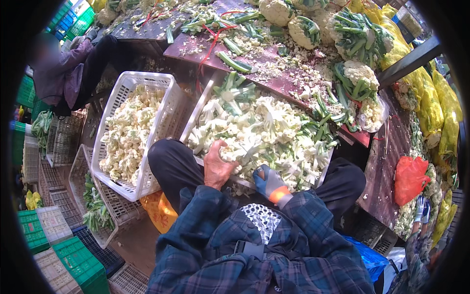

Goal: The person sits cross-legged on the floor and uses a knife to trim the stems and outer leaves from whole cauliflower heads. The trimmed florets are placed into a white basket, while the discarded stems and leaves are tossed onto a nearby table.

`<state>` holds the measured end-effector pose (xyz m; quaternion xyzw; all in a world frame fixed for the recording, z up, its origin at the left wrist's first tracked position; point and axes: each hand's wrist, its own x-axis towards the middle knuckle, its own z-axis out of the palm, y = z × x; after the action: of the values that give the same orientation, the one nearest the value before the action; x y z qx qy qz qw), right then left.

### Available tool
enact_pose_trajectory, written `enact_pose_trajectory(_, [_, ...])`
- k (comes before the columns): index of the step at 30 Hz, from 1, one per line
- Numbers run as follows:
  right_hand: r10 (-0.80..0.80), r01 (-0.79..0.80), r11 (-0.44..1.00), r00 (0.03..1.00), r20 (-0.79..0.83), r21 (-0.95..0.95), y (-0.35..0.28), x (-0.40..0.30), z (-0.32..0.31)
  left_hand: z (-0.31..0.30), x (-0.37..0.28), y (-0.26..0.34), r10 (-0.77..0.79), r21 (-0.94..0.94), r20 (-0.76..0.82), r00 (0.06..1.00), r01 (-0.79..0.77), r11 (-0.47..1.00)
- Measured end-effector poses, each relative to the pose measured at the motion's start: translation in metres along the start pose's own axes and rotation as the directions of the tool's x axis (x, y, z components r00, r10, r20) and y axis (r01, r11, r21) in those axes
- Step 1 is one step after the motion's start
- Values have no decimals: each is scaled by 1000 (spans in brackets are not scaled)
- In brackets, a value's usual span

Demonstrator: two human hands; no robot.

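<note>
My bare left hand (219, 165) is curled at the near left edge of a white plastic crate (196, 106), its fingers bent around small cauliflower pieces (228, 153); whether it grips any is unclear. My right hand (270, 182), in a grey-blue glove with an orange cuff, is bent over the same crate's near rim, and what lies inside its fingers is hidden. Cut cauliflower florets (271, 121), stalks and green leaves fill this crate between my knees. A trimmed leafy cauliflower base (231, 93) lies on top at the back left.
A white perforated crate of florets (128, 136) stands left of my knee. Beyond is a board (264, 70) strewn with crumbs, leaves and whole cauliflowers (277, 11). A red plastic bag (410, 180) lies at right. Another person (62, 73) sits at upper left; a co-worker's gloved hands (423, 209) show lower right.
</note>
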<state>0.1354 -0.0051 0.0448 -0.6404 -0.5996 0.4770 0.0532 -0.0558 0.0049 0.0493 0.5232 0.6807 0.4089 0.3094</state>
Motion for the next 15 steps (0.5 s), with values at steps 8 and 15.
enact_pose_trajectory(8, [25,-67,979,977,213,193,11,24,-4,-2,-7,0,-34,5,-3,999,34,999])
enact_pose_trajectory(15, [106,-208,917,950,292,342,-5,27,-38,-27,-21,-22,-127,-413,50,991,137,901])
